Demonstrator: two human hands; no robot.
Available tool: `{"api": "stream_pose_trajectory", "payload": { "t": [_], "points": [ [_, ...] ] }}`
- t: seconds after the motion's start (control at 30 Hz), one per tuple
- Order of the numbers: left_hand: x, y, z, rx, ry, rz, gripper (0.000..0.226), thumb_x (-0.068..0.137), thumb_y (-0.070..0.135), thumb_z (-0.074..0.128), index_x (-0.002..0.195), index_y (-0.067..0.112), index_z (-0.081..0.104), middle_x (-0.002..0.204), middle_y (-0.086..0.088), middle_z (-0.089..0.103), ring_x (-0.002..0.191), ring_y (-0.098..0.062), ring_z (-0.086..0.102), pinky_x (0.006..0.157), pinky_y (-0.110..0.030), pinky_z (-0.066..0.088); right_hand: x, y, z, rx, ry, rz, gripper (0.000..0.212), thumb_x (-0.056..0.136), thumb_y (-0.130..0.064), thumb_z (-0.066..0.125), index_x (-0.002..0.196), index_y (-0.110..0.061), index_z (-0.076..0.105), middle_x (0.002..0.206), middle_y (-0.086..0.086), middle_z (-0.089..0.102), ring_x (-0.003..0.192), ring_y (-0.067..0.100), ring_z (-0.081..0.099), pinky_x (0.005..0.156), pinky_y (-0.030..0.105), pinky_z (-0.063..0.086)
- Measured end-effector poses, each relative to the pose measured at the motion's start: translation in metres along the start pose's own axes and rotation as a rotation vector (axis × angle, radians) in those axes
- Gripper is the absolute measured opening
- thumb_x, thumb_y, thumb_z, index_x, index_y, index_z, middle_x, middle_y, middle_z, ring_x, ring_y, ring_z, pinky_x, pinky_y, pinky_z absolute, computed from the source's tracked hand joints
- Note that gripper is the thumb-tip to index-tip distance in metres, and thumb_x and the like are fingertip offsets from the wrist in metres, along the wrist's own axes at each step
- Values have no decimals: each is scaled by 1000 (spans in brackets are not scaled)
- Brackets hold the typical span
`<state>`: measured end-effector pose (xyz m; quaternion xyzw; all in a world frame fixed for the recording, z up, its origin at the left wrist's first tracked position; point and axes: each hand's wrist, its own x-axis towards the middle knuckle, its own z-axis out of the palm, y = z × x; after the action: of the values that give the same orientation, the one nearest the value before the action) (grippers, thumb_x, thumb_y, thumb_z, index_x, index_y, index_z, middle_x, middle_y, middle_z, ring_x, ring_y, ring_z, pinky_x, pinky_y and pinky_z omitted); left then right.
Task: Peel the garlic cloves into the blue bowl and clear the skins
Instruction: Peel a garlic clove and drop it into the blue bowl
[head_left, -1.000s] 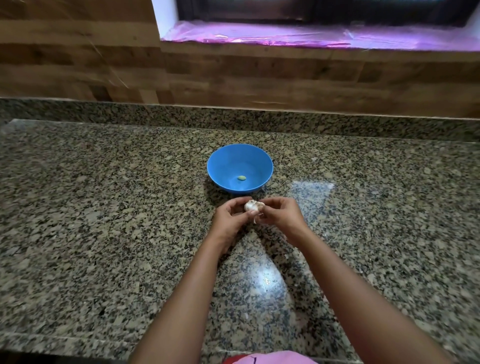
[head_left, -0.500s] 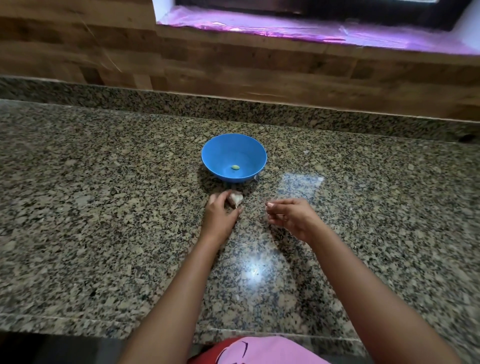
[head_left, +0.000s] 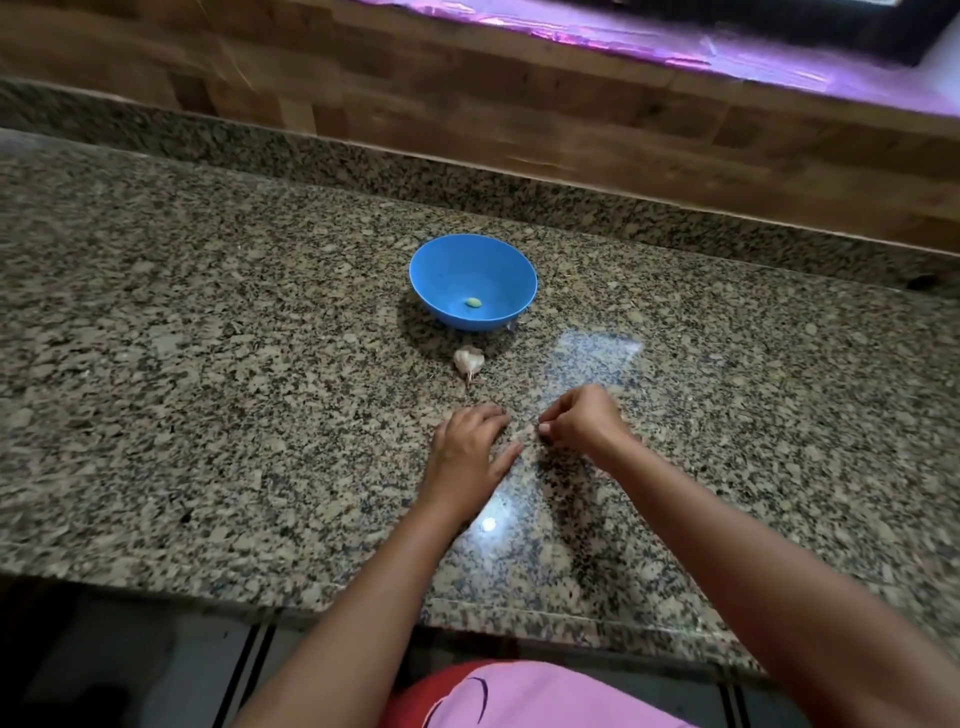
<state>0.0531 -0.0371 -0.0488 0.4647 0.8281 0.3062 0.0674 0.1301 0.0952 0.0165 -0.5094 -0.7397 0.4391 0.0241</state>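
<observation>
Garlic (head_left: 469, 359), gripped half a second ago by the left hand (head_left: 465, 449), has been set down: the pale bulb is now seen lying alone on the surface (head_left: 208, 364), just on the near side of the blue bowl (head_left: 441, 291) and apart from both hands. The left hand has been drawn back toward the near edge. It rests low over the surface with fingers loosely bent and thumb stretched out, and nothing is seen in it. The right hand (head_left: 582, 421) is found just beside it, nearly touching, with fingers curled and fingertips brought to the thumb. Whether a clove or a skin is pinched there cannot be told, since that spot is blurred. The bowl is placed about midway between the near and far edges, and one peeled clove (head_left: 473, 302) is held in its bottom.

Along the far edge a granite upstand is met by a wooden wall (head_left: 467, 104). Above it, toward the far right corner, a purple-lit sill (head_left: 779, 62) is seen. A pink garment (head_left: 519, 696) is visible below the near edge.
</observation>
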Motion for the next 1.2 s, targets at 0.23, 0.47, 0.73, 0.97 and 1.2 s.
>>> {"api": "stream_pose_trajectory", "payload": {
  "t": [0.23,0.47,0.73,0.97,1.2],
  "points": [
    [-1,-1,1,21,19,23,42,92,43,50,126,20,56,131,5,51,123,-12,40,106,-29,23,2,4,-3,-16,-42,-36,11,74,0,73,71,-9,67,79,8,68,76,16,64,68,27,55],
    [-1,-1,1,-1,37,15,40,92,44,51,122,19,59,128,4,54,122,-12,41,105,-27,21,-3,5,-15,46,-194,39,9,74,3,71,77,-3,64,87,13,68,81,20,64,80,33,56],
    [0,-2,2,22,30,12,41,93,46,46,124,21,57,130,6,51,124,-10,39,103,-22,18,1,-8,-13,-60,-228,52,5,78,4,67,80,1,64,91,18,67,82,26,66,75,33,57],
    [-1,-1,10,232,-131,56,58,93,58,25,144,31,28,153,11,24,143,-9,14,114,-32,9,5,-15,-11,-72,-257,95,12,83,6,60,93,10,61,93,24,66,77,26,66,71,34,58],
    [1,-3,13,247,-158,60,59,94,58,22,146,31,23,154,12,19,144,-8,7,112,-30,6,15,-27,-3,-144,-242,182,21,81,4,64,101,10,60,95,23,66,70,23,67,52,26,55]
  ]
}}
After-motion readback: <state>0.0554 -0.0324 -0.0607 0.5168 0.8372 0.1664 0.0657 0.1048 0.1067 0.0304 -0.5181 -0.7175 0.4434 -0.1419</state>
